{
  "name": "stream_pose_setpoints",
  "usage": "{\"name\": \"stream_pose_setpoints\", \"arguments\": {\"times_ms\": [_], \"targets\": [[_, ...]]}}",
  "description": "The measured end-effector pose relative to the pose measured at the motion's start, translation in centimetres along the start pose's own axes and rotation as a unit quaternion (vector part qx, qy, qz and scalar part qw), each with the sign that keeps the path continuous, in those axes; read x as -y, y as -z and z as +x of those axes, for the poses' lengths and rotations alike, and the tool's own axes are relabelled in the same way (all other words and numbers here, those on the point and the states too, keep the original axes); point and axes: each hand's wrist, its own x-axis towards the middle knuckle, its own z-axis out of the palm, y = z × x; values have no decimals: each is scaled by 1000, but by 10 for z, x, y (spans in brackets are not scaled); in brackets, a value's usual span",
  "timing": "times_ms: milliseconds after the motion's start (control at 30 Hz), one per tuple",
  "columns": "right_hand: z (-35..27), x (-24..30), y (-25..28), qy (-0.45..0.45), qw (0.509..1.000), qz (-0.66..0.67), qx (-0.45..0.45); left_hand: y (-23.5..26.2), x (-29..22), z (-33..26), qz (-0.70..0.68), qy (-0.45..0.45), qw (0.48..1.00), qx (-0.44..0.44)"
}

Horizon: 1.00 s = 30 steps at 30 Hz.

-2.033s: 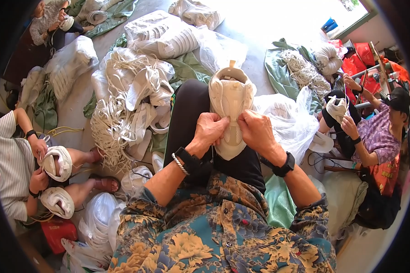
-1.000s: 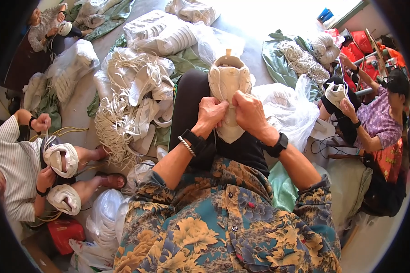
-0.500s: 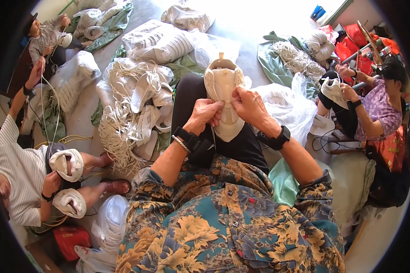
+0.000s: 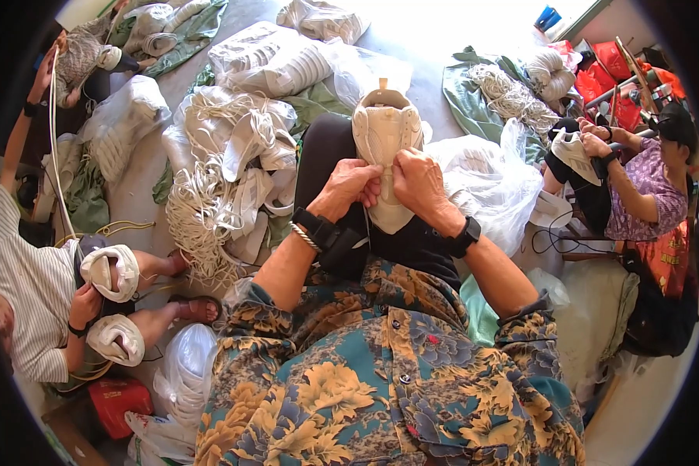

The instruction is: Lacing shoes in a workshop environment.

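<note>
A cream-white shoe upper lies on my dark-trousered knee, its heel opening and pull tab away from me and its toe towards me. My left hand is closed at the left side of its lacing rows, thumb and forefinger pinched together. A thin strand, which looks like a shoelace, hangs below it. On the other side, my right hand pinches at the lower end of the lacing rows. What its fingertips hold is too small to make out. The two hands are close together but apart.
Beside my left leg lies a heap of white laces and shoe parts. Bagged uppers lie beyond it, and a clear bag sits to my right. Co-workers sit at left and right with white uppers; the nearer left one holds long strands.
The shoe upper has shifted slightly away from me, and my right hand has moved a little left. The nearer left co-worker's raised arm has swung outward and up, drawing the strands along.
</note>
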Motion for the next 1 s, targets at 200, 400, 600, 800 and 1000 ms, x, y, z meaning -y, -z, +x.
{"name": "stream_pose_setpoints", "arguments": {"times_ms": [200, 400, 600, 800, 1000], "targets": [[0, -7, 16, -69, 989, 127, 38, -1, -1, -14, 42, -61, 997, 23], [-6, 1, 9, -29, 998, 34, -37, -19, -11, -8, 452, -437, 759, -170], [7, -10, 11, -9, 997, 51, 55, -33, -27, -10, 665, -352, 646, -128], [-2, -29, 30, -23, 981, 183, 58, -45, -46, -17, 722, -367, 581, -82], [-26, -94, 55, -86, 996, 24, -20, 41, -25, -49, 686, -354, 613, -169]]}}
